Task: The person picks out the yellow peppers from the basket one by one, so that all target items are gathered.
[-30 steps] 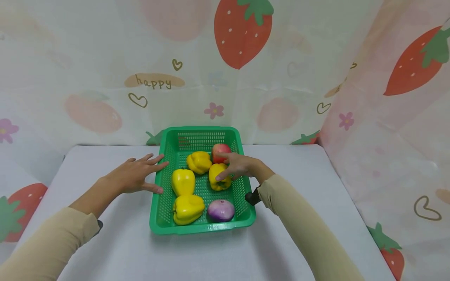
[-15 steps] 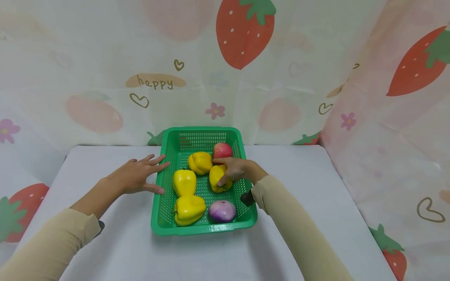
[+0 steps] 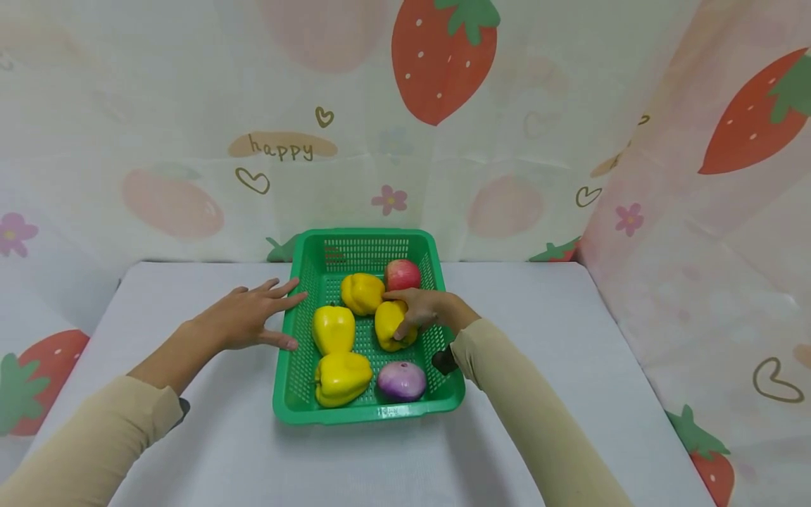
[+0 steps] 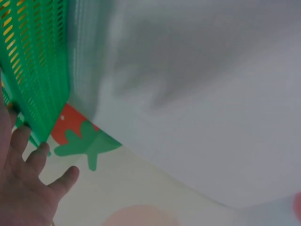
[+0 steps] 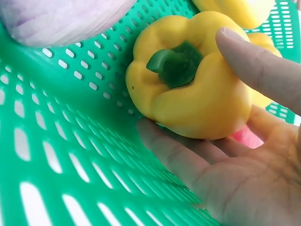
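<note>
A green plastic basket (image 3: pixel 281 380) holds several yellow bell peppers, a red apple (image 3: pixel 403 274) and a round purple-and-white vegetable (image 3: pixel 402 382). Inside its right side, my right hand (image 3: pixel 431 310) grips one yellow bell pepper (image 3: pixel 385 327). In the right wrist view the thumb lies on that pepper's upper side and the fingers curl under it, with its green stem (image 5: pixel 176 66) facing the camera. My left hand (image 3: pixel 247 317) is at the left rim with its fingers spread, also seen beside the perforated basket wall in the left wrist view.
Three other peppers lie in the basket: one near the apple (image 3: pixel 362 293), one at the left wall (image 3: pixel 334 329), one at the front left (image 3: pixel 343 379). The basket stands on a white-covered table (image 3: pixel 545 338), against a strawberry-print backdrop (image 3: pixel 355 84).
My right hand has moved down onto the pepper, its thumb and fingers coming around it, and the pepper has shifted slightly. More of the apple shows. My left hand stays at the rim.
</note>
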`<state>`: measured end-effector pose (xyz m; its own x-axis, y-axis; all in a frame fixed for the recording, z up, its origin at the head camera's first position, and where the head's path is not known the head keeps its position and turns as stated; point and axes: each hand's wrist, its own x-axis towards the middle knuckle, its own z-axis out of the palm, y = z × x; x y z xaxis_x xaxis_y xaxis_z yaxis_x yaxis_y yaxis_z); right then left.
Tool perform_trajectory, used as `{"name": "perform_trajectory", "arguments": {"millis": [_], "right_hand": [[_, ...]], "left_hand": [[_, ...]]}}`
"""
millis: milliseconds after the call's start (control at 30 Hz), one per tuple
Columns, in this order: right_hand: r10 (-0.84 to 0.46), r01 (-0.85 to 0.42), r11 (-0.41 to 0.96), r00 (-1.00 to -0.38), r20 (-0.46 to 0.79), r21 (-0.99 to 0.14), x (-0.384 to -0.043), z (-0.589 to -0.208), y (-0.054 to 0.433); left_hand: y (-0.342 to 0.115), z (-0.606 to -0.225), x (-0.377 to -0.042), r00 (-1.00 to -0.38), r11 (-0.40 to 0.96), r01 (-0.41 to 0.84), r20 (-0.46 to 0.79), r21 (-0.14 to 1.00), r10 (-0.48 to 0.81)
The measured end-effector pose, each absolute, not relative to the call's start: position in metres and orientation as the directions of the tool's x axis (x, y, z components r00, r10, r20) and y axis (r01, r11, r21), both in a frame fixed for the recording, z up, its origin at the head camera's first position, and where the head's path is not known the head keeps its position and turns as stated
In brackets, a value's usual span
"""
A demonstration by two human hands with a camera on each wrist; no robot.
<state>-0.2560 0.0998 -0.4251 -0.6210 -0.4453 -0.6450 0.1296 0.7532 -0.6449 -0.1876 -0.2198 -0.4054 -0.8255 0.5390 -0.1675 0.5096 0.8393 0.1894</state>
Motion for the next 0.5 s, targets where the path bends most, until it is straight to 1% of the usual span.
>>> {"name": "perform_trajectory", "arguments": {"millis": [233, 500], "right_hand": [[-0.440, 0.128, 0.754, -0.630, -0.640, -0.645, -0.2543, -0.4230, 0.1015], [-0.462, 0.072, 0.767, -0.628, -0.626, -0.638, -0.2540, -0.4235, 0.1017]], "left_hand": [[-0.2182, -0.4042, -0.1874, -0.825, 0.838, 0.511, -0.165, 0.192, 0.540], [-0.2182, -0.4038, -0.1862, -0.824, 0.836, 0.513, -0.160, 0.195, 0.544]]}}
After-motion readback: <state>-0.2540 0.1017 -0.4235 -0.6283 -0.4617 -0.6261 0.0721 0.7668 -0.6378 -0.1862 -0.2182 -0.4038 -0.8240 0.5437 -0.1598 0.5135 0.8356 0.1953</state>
